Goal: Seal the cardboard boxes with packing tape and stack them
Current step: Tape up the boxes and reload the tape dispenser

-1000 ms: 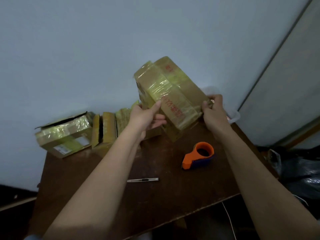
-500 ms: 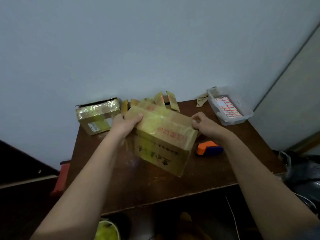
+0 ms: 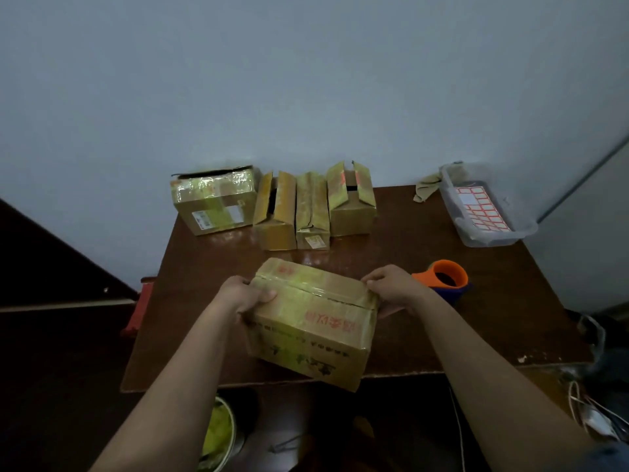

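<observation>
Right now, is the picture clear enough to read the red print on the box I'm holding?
Head view: dim, greenish light; tape glare on the held box washes over the red print, which stays illegible; wide-angle bending at the edges; the floor below the table is nearly black.

Our two bare forearms, reaching in from the lower edge

We wear nothing on the left hand or the right hand: no gloves, rings or watch near the fingers. Far back from the fingers, at the lower right corner, we see a sliver of dark blue sleeve.
</observation>
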Available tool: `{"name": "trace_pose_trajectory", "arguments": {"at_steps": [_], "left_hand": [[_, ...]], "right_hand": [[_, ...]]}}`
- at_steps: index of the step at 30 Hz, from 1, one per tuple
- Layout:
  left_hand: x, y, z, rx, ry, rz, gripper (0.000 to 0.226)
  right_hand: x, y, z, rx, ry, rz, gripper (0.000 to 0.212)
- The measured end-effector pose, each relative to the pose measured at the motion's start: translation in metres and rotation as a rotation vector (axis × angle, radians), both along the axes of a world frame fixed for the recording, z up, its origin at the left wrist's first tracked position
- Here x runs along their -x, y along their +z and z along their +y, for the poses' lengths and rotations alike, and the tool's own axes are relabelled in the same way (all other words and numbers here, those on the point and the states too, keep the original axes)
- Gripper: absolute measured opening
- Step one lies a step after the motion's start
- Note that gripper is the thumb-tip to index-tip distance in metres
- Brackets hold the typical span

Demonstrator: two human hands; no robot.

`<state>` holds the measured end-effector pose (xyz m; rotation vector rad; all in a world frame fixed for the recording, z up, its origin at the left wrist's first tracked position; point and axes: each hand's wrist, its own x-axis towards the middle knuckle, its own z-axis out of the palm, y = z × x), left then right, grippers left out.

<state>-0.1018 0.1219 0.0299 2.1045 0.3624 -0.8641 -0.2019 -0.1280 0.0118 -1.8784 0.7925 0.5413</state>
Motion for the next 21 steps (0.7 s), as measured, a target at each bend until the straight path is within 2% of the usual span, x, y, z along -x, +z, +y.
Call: {"name": "trace_pose_trajectory", "arguments": {"at_steps": [5,9,13,17,19,21], "left_hand": [[0.001,-0.011,-0.009,-0.005,0.032,-0.050,0.074],[0.010,-0.026,-0.024,0.054,0.125,-0.125,0.051],[0.006,-0.030,-0.039,0.072,0.182,-0.112,0.064],[-0.001,-0.029,-0.050,-0.085,0.138,-0.078,0.086],[-0.001,-0.029,-0.055,-0.122,0.132,-0.151,0.086],[0.002,-0.031,-0.057,-0.077,0.156,-0.258,0.074]], "right_hand": [[-0.010,-0.008,-0.012,0.104,-0.012,-0.108,0.032],[-0.012,-0.010,-0.028,0.148,-0.018,-0.255,0.038],[-0.009,-0.007,-0.032,-0.023,-0.134,-0.408,0.049],[-0.002,-0.018,-0.025,-0.047,-0.245,-0.409,0.047],[0.003,-0.027,-0.021,-0.031,-0.342,-0.416,0.043],[0.008,-0.032,-0.018,-0.010,-0.397,-0.421,0.037]]}}
